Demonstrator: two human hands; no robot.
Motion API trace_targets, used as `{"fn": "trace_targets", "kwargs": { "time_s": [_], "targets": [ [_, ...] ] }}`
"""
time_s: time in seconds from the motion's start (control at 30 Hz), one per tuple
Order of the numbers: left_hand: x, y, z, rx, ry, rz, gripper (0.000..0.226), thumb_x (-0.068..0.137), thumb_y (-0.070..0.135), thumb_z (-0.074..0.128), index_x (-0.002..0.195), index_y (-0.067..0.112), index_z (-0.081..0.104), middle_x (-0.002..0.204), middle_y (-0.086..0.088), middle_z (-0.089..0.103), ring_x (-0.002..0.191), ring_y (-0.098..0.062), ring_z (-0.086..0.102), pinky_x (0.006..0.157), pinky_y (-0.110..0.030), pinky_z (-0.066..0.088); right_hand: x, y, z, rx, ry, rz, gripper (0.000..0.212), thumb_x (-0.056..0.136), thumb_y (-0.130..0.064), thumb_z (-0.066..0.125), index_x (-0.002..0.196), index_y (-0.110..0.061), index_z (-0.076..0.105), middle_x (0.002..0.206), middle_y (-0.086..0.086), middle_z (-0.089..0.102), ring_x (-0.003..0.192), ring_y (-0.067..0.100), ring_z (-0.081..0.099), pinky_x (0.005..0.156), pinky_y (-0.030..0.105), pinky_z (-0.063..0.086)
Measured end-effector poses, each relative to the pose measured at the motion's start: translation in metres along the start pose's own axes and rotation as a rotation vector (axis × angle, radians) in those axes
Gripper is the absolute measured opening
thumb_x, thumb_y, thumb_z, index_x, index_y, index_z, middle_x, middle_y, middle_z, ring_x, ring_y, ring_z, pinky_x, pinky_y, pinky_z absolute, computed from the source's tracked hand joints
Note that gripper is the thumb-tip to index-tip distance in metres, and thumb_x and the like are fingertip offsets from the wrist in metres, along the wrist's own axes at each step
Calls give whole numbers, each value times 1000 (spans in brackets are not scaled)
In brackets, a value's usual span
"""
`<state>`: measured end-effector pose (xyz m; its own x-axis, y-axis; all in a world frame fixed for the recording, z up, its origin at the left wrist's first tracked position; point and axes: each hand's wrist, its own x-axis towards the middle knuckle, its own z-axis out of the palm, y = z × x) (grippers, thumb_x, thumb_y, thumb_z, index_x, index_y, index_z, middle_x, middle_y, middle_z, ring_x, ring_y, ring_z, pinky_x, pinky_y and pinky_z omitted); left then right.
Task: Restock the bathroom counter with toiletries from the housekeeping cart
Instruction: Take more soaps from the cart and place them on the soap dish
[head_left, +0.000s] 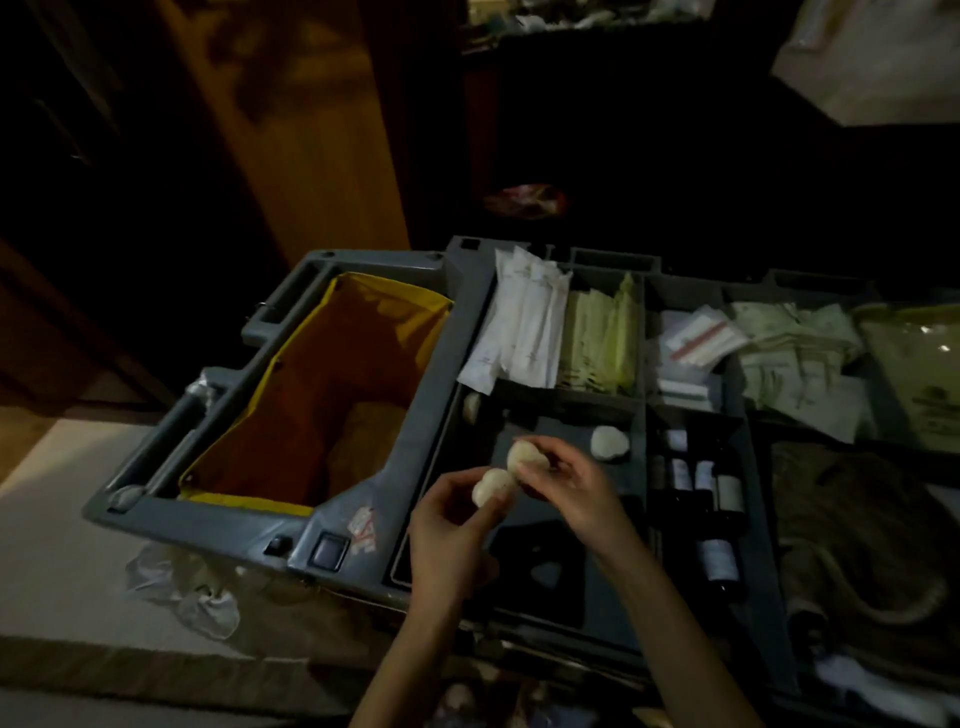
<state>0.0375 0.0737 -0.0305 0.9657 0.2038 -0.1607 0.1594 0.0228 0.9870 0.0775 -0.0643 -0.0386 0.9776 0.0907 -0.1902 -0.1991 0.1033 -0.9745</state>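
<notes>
The grey housekeeping cart (415, 431) fills the middle of the dim view. My left hand (457, 525) holds a small round white wrapped soap (491, 486) over a front tray compartment. My right hand (566, 483) pinches a second wrapped soap (522, 454), which touches the first. A third soap (609, 442) lies in the same compartment, and another (471, 406) leans in its far left corner. Small dark toiletry bottles (698, 483) with pale labels stand in the slot to the right.
A yellow-lined bag (332, 405) hangs open in the cart's left half. White sachets (524, 327), pale green packets (602, 338) and folded packs (795, 353) fill the back compartments. Brown cloth (857, 525) lies at the right. Crumpled clear plastic (187, 587) sits on the floor.
</notes>
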Motion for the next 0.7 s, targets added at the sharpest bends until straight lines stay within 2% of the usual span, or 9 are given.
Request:
{"fn": "trace_targets", "kwargs": {
  "time_s": [0.1,0.2,0.43,0.63,0.7],
  "targets": [
    [-5,-1,4,65,-60,44,16,81,16,75,95,17,68,89,2,73,86,-11,69,74,-25,55,-30,6,-6,-65,112,-79,21,88,-13,64,104,-25,65,104,-11,69,97,-1,64,78,13,48],
    [-6,-1,4,115,-106,88,14,82,21,73,94,21,67,89,7,72,86,-7,68,73,-21,54,-55,11,-2,-106,210,-129,20,88,-15,64,104,-28,63,103,-14,67,96,-6,62,77,10,47],
    [-5,-1,-2,107,-231,104,17,85,24,69,102,23,66,96,2,71,90,-16,68,74,-30,56,-74,15,5,34,400,-117,27,81,-30,64,108,-26,65,104,-14,68,101,3,63,84,23,53],
    [0,-4,-3,146,-334,90,19,85,19,70,103,21,66,96,6,70,90,-15,68,74,-29,56,-72,10,7,-12,473,-95,24,92,-14,61,115,-21,62,113,-9,64,102,-2,61,85,19,51],
    [3,-7,-3,141,-363,72,19,84,19,70,103,22,66,97,5,70,91,-16,68,76,-30,56,-72,10,7,-27,477,-85,25,93,-15,60,117,-20,62,113,-8,64,104,1,60,88,23,52]
  ]
}}
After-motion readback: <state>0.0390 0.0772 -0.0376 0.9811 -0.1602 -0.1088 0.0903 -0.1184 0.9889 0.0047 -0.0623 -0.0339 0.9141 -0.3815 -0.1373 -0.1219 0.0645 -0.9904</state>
